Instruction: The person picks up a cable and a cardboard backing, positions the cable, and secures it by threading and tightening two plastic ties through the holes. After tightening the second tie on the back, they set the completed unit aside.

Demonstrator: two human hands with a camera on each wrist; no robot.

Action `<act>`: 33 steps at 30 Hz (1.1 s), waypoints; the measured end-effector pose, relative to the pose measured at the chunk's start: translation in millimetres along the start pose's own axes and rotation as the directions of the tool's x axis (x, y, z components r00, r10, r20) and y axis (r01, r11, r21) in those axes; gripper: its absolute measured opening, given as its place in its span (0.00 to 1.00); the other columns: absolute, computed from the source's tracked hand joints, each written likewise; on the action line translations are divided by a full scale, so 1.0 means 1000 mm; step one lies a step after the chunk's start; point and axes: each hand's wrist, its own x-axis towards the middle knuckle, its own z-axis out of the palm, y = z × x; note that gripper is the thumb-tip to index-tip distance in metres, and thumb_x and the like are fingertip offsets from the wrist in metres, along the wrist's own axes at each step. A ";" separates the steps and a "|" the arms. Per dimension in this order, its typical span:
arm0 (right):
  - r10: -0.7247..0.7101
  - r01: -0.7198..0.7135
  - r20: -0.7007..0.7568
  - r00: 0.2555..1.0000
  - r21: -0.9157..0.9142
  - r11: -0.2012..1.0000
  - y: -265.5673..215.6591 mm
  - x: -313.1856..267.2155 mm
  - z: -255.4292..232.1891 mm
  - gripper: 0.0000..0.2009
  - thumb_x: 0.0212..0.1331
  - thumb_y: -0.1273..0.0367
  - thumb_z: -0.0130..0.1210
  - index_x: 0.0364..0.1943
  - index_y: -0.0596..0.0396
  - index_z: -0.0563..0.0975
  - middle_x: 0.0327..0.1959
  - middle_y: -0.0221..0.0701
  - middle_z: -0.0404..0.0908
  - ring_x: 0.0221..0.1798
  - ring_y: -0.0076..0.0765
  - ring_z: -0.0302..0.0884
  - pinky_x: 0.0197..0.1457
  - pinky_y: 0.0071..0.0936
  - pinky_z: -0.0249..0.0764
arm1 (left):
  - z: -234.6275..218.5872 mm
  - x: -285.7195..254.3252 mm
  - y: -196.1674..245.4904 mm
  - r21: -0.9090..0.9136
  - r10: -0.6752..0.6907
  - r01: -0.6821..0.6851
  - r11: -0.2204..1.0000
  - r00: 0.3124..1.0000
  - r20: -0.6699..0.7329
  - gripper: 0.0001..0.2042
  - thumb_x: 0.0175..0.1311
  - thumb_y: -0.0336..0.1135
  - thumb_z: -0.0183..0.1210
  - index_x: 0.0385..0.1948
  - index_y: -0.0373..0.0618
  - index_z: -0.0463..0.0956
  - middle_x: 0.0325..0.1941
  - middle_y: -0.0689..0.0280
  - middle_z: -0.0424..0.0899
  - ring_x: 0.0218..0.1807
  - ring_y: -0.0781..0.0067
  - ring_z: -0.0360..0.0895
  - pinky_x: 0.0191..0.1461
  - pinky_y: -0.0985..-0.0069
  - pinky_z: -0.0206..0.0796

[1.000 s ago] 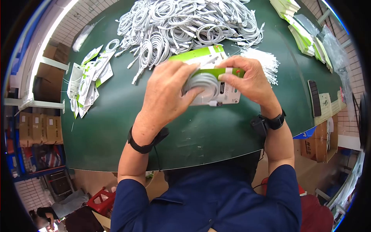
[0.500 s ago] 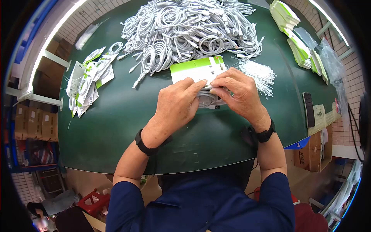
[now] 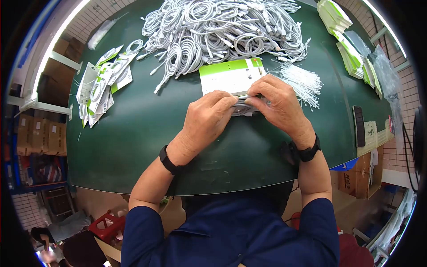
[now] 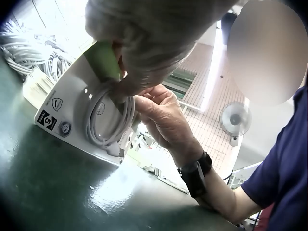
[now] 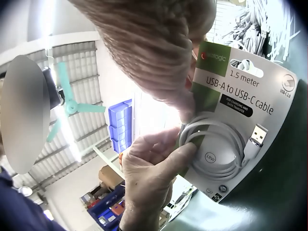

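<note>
Both hands grip one printed cardboard card carrying a coiled white USB-A to USB-C cable. In the head view the card is seen nearly edge-on, with the grey-white coil below the fingertips. My left hand pinches the left side; in the right wrist view its thumb lies at the coil. My right hand pinches near the card's top, thumb and index finger close to the left fingertips. The left wrist view shows the card's white face tilted above the table. Fingers hide part of the coil.
A green-and-white card lies just beyond the hands. Behind it is a big heap of coiled cables, with thin white ties to its right. Carded cables are piled left; card stacks and a dark phone-like object lie right.
The held card has tipped from facing up to nearly edge-on. The right hand has moved left along its top, bringing the two hands' fingertips close together.
</note>
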 end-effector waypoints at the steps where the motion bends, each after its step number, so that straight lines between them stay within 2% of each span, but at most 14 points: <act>1: 0.008 -0.008 0.009 1.000 0.007 1.000 0.001 0.000 0.000 0.09 0.53 0.72 0.72 0.35 0.54 0.82 0.36 0.34 0.83 0.42 0.46 0.83 0.46 0.40 0.80 | 0.000 0.000 0.000 0.012 0.004 -0.004 1.000 1.000 0.002 0.13 0.53 0.20 0.70 0.41 0.41 0.82 0.39 0.61 0.86 0.37 0.58 0.86 0.39 0.67 0.79; 11: 0.008 -0.009 0.039 0.999 0.009 1.000 -0.003 0.000 -0.003 0.11 0.52 0.73 0.71 0.38 0.56 0.81 0.37 0.36 0.83 0.43 0.48 0.83 0.47 0.41 0.79 | 0.002 0.001 0.001 0.103 0.050 -0.053 0.993 0.998 0.034 0.12 0.51 0.19 0.70 0.36 0.41 0.81 0.37 0.63 0.85 0.31 0.61 0.85 0.34 0.69 0.77; 23: -0.002 0.003 0.019 1.000 -0.021 1.000 -0.003 0.000 0.000 0.11 0.53 0.72 0.72 0.38 0.55 0.81 0.37 0.36 0.83 0.42 0.48 0.83 0.46 0.42 0.79 | 0.002 0.005 0.002 0.088 0.018 -0.026 0.996 0.996 0.087 0.09 0.54 0.18 0.68 0.34 0.38 0.79 0.38 0.58 0.84 0.35 0.56 0.84 0.38 0.64 0.78; 26: 0.073 -0.074 0.023 0.997 0.041 0.996 0.000 0.001 -0.009 0.12 0.51 0.73 0.73 0.38 0.56 0.81 0.37 0.36 0.83 0.43 0.47 0.83 0.46 0.40 0.79 | 0.004 0.003 -0.002 0.081 0.025 -0.031 0.996 0.997 0.069 0.09 0.54 0.18 0.68 0.34 0.38 0.79 0.37 0.59 0.84 0.35 0.56 0.84 0.38 0.65 0.77; 29: 0.261 -0.252 -0.025 0.965 0.190 0.949 0.014 0.002 -0.026 0.13 0.49 0.73 0.74 0.37 0.57 0.81 0.36 0.35 0.83 0.43 0.46 0.83 0.46 0.37 0.79 | 0.003 0.005 -0.007 0.071 -0.009 0.004 0.997 0.998 0.063 0.09 0.55 0.18 0.67 0.35 0.38 0.79 0.37 0.60 0.84 0.35 0.57 0.84 0.37 0.64 0.77; 32: 0.042 -0.047 -0.168 0.985 -0.024 0.999 0.011 0.007 -0.028 0.14 0.48 0.73 0.75 0.37 0.57 0.81 0.38 0.35 0.83 0.43 0.45 0.83 0.47 0.34 0.78 | 0.002 0.004 -0.013 0.048 -0.045 0.042 0.998 0.998 0.046 0.08 0.55 0.18 0.67 0.35 0.38 0.79 0.37 0.61 0.84 0.35 0.57 0.84 0.37 0.64 0.77; 33: -0.082 0.067 -0.204 0.976 -0.078 0.995 0.005 0.010 -0.021 0.15 0.47 0.71 0.76 0.34 0.56 0.79 0.37 0.35 0.81 0.41 0.47 0.81 0.45 0.36 0.78 | 0.001 0.004 -0.014 0.044 -0.047 0.045 0.998 0.998 0.043 0.08 0.56 0.18 0.67 0.35 0.39 0.79 0.37 0.61 0.83 0.35 0.57 0.84 0.38 0.64 0.76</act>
